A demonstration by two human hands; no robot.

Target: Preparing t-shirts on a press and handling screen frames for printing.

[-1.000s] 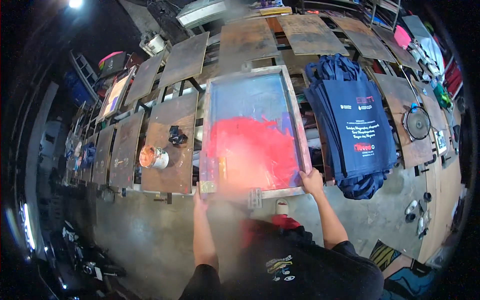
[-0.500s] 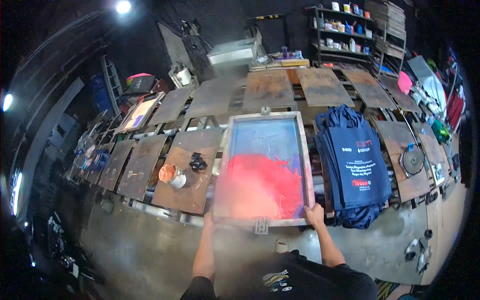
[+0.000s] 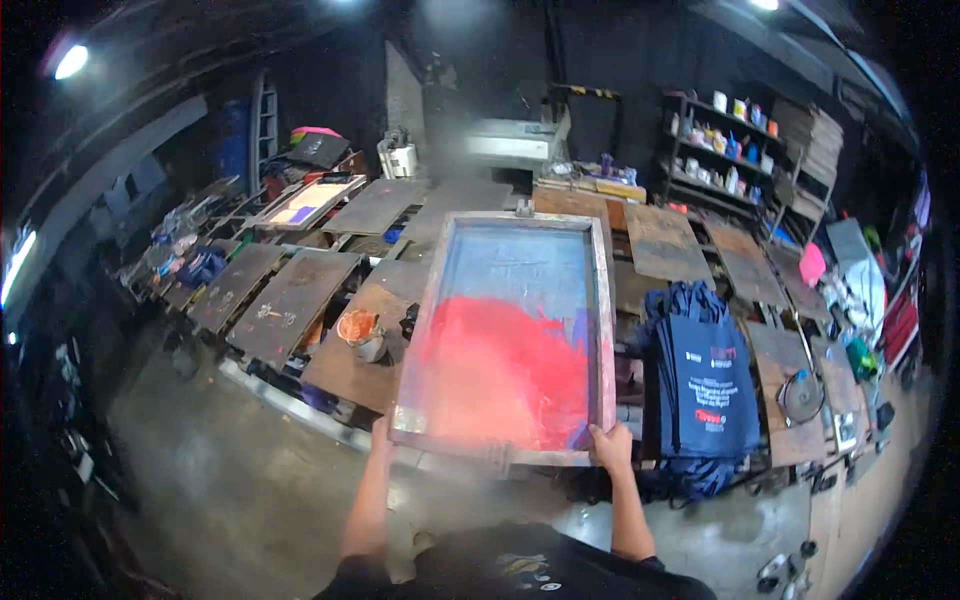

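A screen-printing frame (image 3: 528,268) is held up in front of me, its near edge toward my body. Blue mesh fills its wooden border, and red-pink ink is smeared over the nearer part. My left hand (image 3: 382,433) is closed on the near left corner; some of its fingers are hidden by the frame. At the near right corner my right hand (image 3: 612,444) grips the border, thumb on top. To the right lies a stack of navy tote bags (image 3: 706,395) with white and red print. Left of the frame stands a tub smeared with orange ink (image 3: 364,338), next to a dark crumpled cloth (image 3: 409,320).
Rows of flat printing boards (image 3: 295,305) stretch left and right on a metal rack. Another screen (image 3: 305,203) rests at the far left. A shelf of bottles and jars (image 3: 722,150) stands at the back right. A round metal object (image 3: 802,397) sits on a right-hand board.
The view has tilted up and shifted. The frame, still in both hands, appears raised and tilted, covering part of the board with the tub. The grip of both hands stays the same.
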